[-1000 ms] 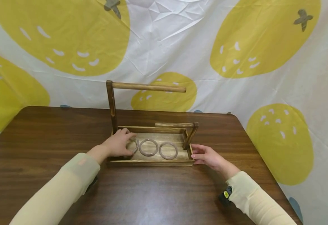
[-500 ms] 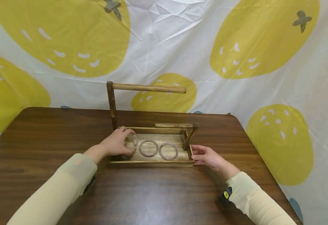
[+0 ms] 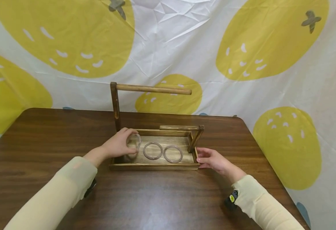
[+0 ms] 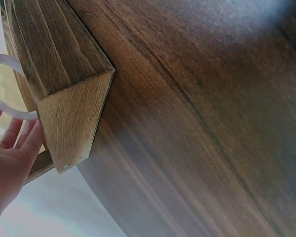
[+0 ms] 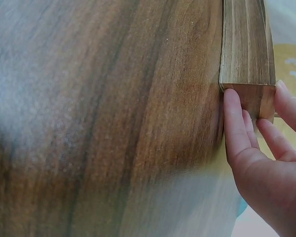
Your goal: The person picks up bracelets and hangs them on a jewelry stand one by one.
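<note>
Fingers and thumb of the left hand [image 3: 117, 143] pinch a clear, pale plastic-looking ring [image 3: 140, 140] by opposite sides, the hand reaching over the left end of a brown wooden rectangular tray [image 3: 154, 166], its back turned up. That ring stands tilted on edge; whether it touches the tray floor I cannot tell. The right hand [image 3: 214, 160] lies at the tray's right end, fingers nearly straight and slightly spread, touching the wood.

Three rings show in all: one pinched, and two lying flat in the tray, a middle ring [image 3: 152, 159] and a right-hand ring [image 3: 173, 162], just beside each other. Two wooden rods rise on posts, a long high rod [image 3: 153, 88] at left and a short low rod [image 3: 177, 127] at right, both bare.

The left wrist view adds two small marks low on the tray's outer wall; the right wrist view shows a fingertip at the tray's bottom corner, hidden from the head view.
</note>
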A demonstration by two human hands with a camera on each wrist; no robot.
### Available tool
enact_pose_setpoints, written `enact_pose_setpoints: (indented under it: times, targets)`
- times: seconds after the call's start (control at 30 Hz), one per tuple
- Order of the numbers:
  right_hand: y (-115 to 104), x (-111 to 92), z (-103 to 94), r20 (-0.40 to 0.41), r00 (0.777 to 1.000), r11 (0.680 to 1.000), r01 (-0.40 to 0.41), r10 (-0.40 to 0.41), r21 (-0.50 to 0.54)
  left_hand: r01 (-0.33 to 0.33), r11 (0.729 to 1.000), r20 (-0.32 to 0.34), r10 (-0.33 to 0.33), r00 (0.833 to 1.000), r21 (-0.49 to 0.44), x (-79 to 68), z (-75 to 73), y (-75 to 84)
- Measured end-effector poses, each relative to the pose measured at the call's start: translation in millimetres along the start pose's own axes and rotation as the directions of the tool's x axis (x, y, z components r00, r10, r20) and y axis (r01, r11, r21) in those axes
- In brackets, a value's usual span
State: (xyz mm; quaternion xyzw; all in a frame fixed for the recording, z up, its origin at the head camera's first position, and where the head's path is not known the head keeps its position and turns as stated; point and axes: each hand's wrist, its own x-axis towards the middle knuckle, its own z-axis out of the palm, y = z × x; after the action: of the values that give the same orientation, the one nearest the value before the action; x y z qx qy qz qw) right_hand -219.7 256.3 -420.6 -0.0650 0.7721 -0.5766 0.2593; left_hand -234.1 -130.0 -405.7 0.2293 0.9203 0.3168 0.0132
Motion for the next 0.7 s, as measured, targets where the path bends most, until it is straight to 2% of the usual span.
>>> enact_pose_setpoints:
  times: [0.53, 0.7]
  targets:
    - [1, 1, -3.3, -0.001, 1.000, 1.000, -0.020, 0.020, -0.004, -0.006, 0.993, -0.043, 0.001, 0.999, -0.122, 3.9, -5.5, 5.6]
    - [0, 0, -3.0, 0.001, 1.000, 1.000, -0.023, 0.023, -0.006, -0.007, 0.979, -0.047, -0.003, 0.999, -0.204, 5.5, -6.5, 11.7]
